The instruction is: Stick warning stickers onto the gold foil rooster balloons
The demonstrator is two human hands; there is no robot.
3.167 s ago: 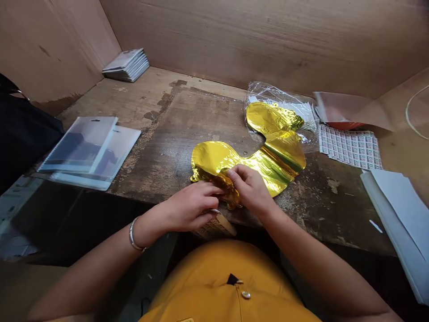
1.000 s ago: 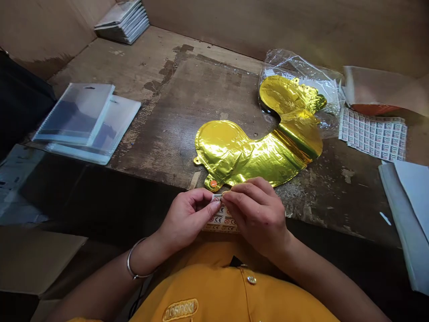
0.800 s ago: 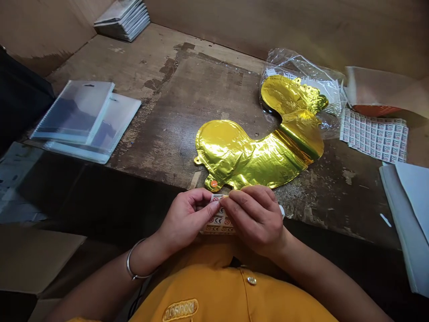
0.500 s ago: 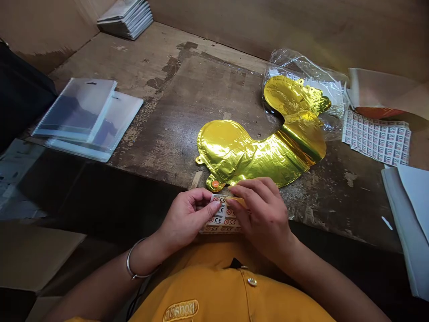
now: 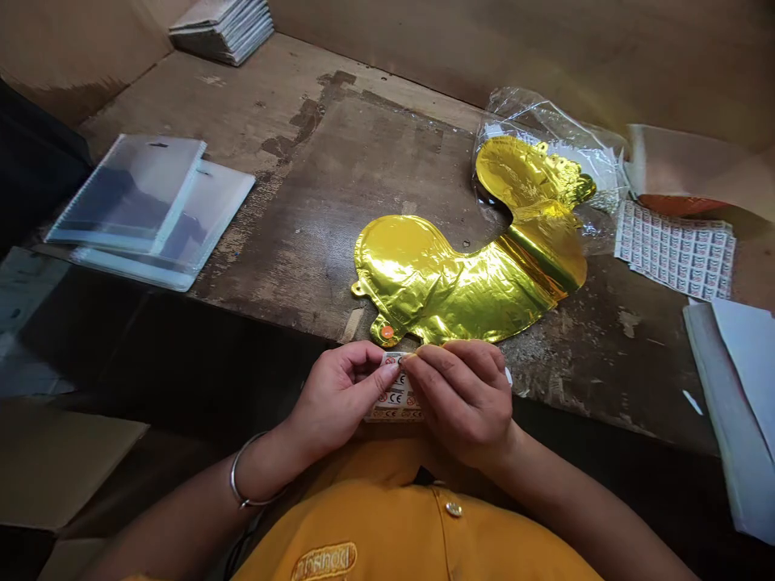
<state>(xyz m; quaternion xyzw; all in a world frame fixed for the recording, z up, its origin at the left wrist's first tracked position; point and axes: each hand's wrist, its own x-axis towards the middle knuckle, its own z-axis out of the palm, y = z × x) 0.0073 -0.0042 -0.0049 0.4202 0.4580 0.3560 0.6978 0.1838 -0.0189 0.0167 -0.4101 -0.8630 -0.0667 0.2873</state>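
My left hand (image 5: 342, 387) pinches a small sheet of CE stickers (image 5: 395, 398) between thumb and fingers, just off the table's front edge. Closed over the sheet's right side is my right hand (image 5: 463, 395), its thumb and fingertips pressed together at the top row; whether a sticker is between them I cannot make out. Right beyond both hands lies a flat gold foil balloon (image 5: 460, 282), with a round orange sticker (image 5: 387, 332) on its lower left tab. Its upper right end rests by a crinkled clear plastic bag (image 5: 545, 113).
Clear plastic sleeves (image 5: 139, 194) are stacked at the table's left. Folded papers (image 5: 224, 28) stand at the back left. More sticker sheets (image 5: 678, 250) lie on the right, near white papers (image 5: 742, 363) overhanging the front edge. An open cardboard box (image 5: 66, 452) is below left.
My right hand's fingers have moved slightly left and curled closer over the sticker sheet, covering more of it. My left hand keeps its hold. The view has shifted slightly.
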